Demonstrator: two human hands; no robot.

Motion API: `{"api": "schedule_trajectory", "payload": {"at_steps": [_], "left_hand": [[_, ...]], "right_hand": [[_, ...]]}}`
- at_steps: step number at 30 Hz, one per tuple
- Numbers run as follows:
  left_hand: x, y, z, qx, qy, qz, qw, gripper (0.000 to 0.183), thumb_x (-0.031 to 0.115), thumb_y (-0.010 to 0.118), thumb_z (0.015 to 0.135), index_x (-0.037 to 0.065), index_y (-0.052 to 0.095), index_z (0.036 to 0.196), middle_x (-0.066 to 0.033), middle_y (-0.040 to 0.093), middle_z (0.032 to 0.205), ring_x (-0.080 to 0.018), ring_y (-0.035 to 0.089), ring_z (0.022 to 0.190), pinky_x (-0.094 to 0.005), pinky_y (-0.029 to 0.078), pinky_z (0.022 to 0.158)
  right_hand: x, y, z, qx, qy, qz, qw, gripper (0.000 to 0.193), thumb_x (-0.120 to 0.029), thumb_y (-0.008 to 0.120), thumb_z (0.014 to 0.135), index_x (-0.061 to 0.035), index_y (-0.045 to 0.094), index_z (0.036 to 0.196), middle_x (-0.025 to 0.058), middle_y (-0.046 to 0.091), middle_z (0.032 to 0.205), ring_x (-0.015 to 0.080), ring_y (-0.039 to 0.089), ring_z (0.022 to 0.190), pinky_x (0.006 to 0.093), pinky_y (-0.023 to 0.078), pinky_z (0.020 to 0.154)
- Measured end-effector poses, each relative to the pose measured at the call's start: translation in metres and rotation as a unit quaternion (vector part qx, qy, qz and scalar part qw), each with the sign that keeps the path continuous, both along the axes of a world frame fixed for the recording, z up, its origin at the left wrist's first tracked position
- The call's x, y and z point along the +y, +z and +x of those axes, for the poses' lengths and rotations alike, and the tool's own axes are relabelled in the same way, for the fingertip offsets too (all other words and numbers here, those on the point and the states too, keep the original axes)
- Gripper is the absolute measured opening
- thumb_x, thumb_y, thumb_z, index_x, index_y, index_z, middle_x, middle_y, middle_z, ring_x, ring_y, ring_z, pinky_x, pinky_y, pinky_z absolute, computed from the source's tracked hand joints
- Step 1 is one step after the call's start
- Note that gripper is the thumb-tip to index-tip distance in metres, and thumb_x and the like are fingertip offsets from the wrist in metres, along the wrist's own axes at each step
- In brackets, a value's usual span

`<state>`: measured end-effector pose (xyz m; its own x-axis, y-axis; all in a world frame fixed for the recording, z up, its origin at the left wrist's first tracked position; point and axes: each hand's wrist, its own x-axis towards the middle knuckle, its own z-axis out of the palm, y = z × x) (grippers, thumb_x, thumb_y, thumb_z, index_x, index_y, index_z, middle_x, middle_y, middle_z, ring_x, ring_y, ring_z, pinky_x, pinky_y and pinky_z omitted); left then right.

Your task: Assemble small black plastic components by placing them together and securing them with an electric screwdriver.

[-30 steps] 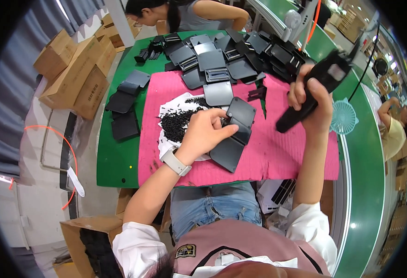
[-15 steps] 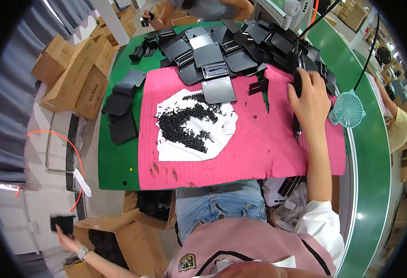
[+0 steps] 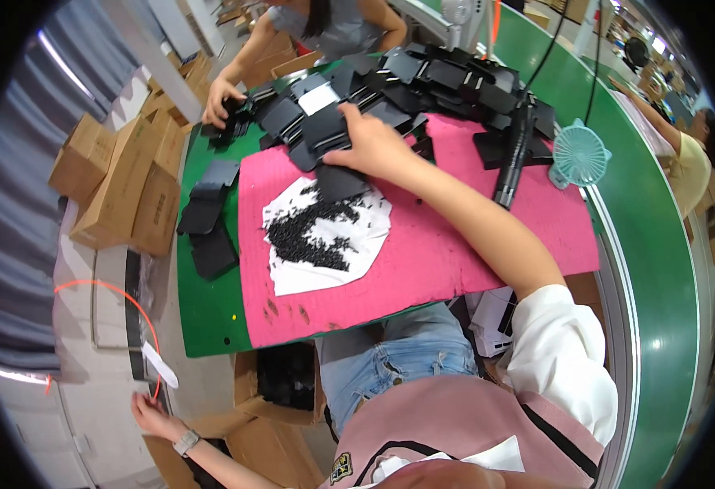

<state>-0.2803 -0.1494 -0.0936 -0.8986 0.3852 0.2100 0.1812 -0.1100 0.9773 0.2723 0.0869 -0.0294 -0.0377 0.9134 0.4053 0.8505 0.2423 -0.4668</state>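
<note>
- Right hand, spread at 1 black plate, perhaps for purchase; grip unclear.
- Left hand, slack, seemingly empty.
- 1 white cloth, presumably corralling small black pieces.

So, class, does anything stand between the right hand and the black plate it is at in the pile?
Nothing visible does: the right hand appears to touch the right side of the black plate. The long black tool lies farther right, out of the way.
</note>
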Motion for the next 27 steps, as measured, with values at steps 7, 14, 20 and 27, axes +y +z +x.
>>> {"api": "schedule_trajectory", "payload": {"at_steps": [7,14,20,27], "left_hand": [[0.136,0.088,0.279,0.039,-0.472,-0.023,0.881,0.025,0.012,0.058,0.087,0.001,0.058,0.109,-0.0064,0.062,0.090,-0.0104,0.059,0.075,-0.0217,0.046,0.060],[0.198,0.092,0.365,-0.125,-0.692,-0.064,0.708,0.037,0.036,0.053,0.094,0.004,0.055,0.112,-0.0033,0.061,0.099,-0.0113,0.060,0.083,-0.0255,0.049,0.067],[0.218,0.074,0.316,-0.024,-0.517,0.136,0.845,0.019,0.015,0.055,0.088,0.003,0.058,0.103,0.0006,0.060,0.086,-0.0056,0.054,0.074,-0.0202,0.041,0.062],[0.234,0.095,0.263,-0.304,-0.450,0.263,0.797,0.024,0.016,0.048,0.082,0.006,0.059,0.102,-0.0062,0.063,0.094,-0.0196,0.064,0.086,-0.0332,0.054,0.077]], "right_hand": [[-0.005,-0.007,0.023,0.387,0.101,-0.152,0.904,0.067,-0.023,0.073,0.079,0.0046,0.039,0.130,0.0115,0.064,0.085,0.0164,0.062,0.075,0.0280,0.049,0.065],[-0.038,0.020,0.003,0.494,0.261,-0.128,0.819,0.052,-0.020,0.060,0.091,-0.0035,0.036,0.134,0.0094,0.063,0.100,0.0134,0.061,0.087,0.0265,0.048,0.076],[-0.023,0.033,0.010,0.236,0.173,-0.136,0.947,0.030,-0.024,0.059,0.089,-0.0050,0.058,0.113,0.0064,0.062,0.086,0.0144,0.063,0.063,0.0267,0.048,0.057],[0.087,0.011,-0.075,-0.209,0.235,0.230,0.921,0.038,-0.010,0.066,0.067,-0.0075,0.061,0.105,0.0059,0.064,0.094,0.0232,0.056,0.101,0.0373,0.048,0.077]]}}
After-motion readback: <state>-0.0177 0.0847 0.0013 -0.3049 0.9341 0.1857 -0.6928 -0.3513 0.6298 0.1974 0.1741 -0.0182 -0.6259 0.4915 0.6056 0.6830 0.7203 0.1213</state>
